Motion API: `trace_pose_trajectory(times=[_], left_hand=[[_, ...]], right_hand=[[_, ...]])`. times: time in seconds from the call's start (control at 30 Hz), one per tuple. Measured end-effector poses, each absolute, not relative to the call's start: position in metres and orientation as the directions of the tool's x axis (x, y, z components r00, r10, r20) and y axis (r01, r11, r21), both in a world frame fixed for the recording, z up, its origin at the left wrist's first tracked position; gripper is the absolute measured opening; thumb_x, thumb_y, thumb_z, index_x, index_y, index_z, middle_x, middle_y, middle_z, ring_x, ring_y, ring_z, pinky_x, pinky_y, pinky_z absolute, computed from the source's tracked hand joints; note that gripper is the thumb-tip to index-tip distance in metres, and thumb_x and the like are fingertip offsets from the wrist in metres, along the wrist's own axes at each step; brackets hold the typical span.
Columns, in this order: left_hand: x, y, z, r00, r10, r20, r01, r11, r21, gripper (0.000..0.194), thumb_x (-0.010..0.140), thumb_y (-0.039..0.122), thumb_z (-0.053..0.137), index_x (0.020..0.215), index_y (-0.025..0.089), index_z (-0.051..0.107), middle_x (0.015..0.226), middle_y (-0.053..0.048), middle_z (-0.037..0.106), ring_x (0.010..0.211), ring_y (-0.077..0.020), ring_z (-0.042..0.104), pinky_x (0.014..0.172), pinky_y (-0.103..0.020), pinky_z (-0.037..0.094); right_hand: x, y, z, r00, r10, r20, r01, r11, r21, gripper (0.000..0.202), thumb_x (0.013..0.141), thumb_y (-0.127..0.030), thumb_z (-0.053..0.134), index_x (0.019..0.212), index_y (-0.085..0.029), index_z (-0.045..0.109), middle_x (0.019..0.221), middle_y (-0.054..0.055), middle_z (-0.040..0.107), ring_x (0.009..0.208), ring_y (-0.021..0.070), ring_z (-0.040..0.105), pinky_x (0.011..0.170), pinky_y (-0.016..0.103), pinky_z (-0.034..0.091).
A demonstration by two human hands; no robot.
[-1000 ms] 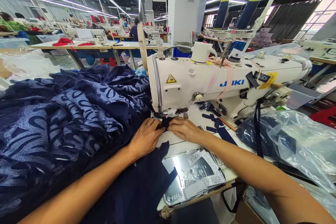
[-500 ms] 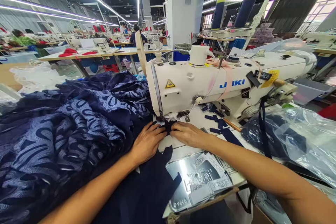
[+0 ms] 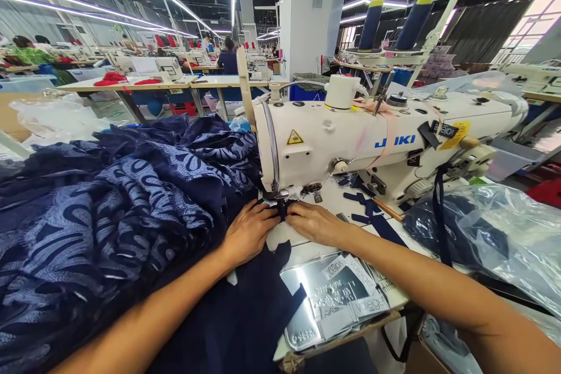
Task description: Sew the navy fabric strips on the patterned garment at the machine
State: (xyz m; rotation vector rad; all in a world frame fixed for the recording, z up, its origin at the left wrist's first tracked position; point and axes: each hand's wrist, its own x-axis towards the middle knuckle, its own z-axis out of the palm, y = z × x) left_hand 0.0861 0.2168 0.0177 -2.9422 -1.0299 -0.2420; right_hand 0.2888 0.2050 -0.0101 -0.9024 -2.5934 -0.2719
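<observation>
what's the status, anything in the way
Left hand and right hand on dark cloth. Cloth at left end of sewing machine. Patterned fabric heaped beside left hand, not visibly blocking.

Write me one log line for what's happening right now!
left hand: touching dark cloth | right hand: touching same cloth | sewing machine: close in front of both hands | white labels: on shiny plate

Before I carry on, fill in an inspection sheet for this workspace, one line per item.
Surface: white sewing bed, with a shiny metal plate at its front.
Job's things: JUKI sewing machine; dark fabric piece under its head; patterned navy cloth heaped left.
Clutter: navy scraps, labels, clear plastic bag.
Hands: left hand and right hand touch the dark fabric piece; grip unclear.
Cables: nothing seen beside the hands.
Surroundings: other worktables, people behind.
</observation>
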Motion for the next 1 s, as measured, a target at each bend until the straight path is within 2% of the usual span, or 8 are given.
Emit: trace_pose_trajectory(times=[0.27,0.47,0.57,0.7,0.83,0.93,1.0], left_hand=[[0.084,0.229,0.017,0.764,0.63,0.141,0.629,-0.775,0.06,0.043,0.074,0.004,0.039,0.106,0.023,0.06,0.118,-0.001,0.056,0.117,-0.0206,0.042,0.104,-0.047,0.027],[0.087,0.238,0.023,0.765,0.633,0.118,0.632,-0.773,0.057,0.05,0.067,0.0,0.038,0.105,0.023,0.06,0.116,-0.002,0.057,0.115,-0.0195,0.045,0.103,-0.049,0.025],[0.088,0.244,0.024,0.763,0.636,0.116,0.635,-0.771,0.046,0.05,0.066,0.0,0.038,0.105,0.023,0.06,0.113,-0.002,0.059,0.114,-0.0193,0.045,0.104,-0.049,0.024],[0.09,0.249,0.022,0.764,0.626,0.157,0.634,-0.773,-0.001,0.042,0.071,0.003,0.04,0.103,0.021,0.061,0.104,-0.003,0.063,0.108,-0.0189,0.049,0.104,-0.048,0.026],[0.092,0.242,0.02,0.772,0.593,0.228,0.629,-0.766,-0.134,0.02,0.081,0.02,0.047,0.088,0.017,0.066,0.102,-0.007,0.062,0.108,-0.0229,0.048,0.102,-0.047,0.029],[0.092,0.23,0.019,0.752,0.597,0.28,0.657,-0.712,-0.248,0.021,0.08,0.029,0.053,0.076,0.015,0.068,0.106,-0.012,0.06,0.112,-0.0296,0.045,0.1,-0.052,0.029],[0.091,0.224,0.019,0.733,0.607,0.307,0.679,-0.68,-0.277,0.023,0.078,0.032,0.055,0.081,0.014,0.068,0.112,-0.014,0.057,0.116,-0.0329,0.041,0.1,-0.055,0.027]], right_hand=[[0.288,0.211,-0.013,-0.703,0.556,0.443,0.636,0.77,0.045,0.021,0.087,-0.02,0.041,0.094,-0.011,0.059,0.096,0.011,0.056,0.085,0.0176,0.055,0.076,0.032,0.05],[0.295,0.218,-0.014,-0.656,0.595,0.465,0.632,0.769,-0.092,0.022,0.082,-0.019,0.049,0.1,-0.012,0.059,0.104,0.01,0.059,0.093,0.0189,0.056,0.08,0.031,0.048],[0.295,0.226,-0.014,-0.608,0.661,0.44,0.653,0.731,-0.197,0.02,0.082,-0.017,0.049,0.098,-0.014,0.06,0.096,0.006,0.063,0.087,0.0163,0.059,0.079,0.028,0.048],[0.285,0.244,-0.019,-0.415,0.822,0.39,0.794,0.536,-0.286,0.022,0.085,-0.015,0.041,0.088,-0.014,0.063,0.077,0.004,0.065,0.07,0.0134,0.06,0.07,0.026,0.048],[0.277,0.258,-0.025,-0.359,0.854,0.376,0.843,0.47,-0.263,0.026,0.086,-0.013,0.037,0.089,-0.012,0.063,0.078,0.006,0.065,0.072,0.0154,0.061,0.067,0.028,0.049],[0.282,0.258,-0.024,-0.394,0.842,0.37,0.841,0.492,-0.225,0.024,0.086,-0.019,0.042,0.084,-0.012,0.065,0.075,0.01,0.065,0.076,0.021,0.061,0.071,0.035,0.048],[0.288,0.255,-0.021,-0.452,0.807,0.381,0.828,0.538,-0.157,0.024,0.086,-0.024,0.044,0.084,-0.013,0.065,0.076,0.011,0.065,0.079,0.024,0.061,0.076,0.04,0.046]])
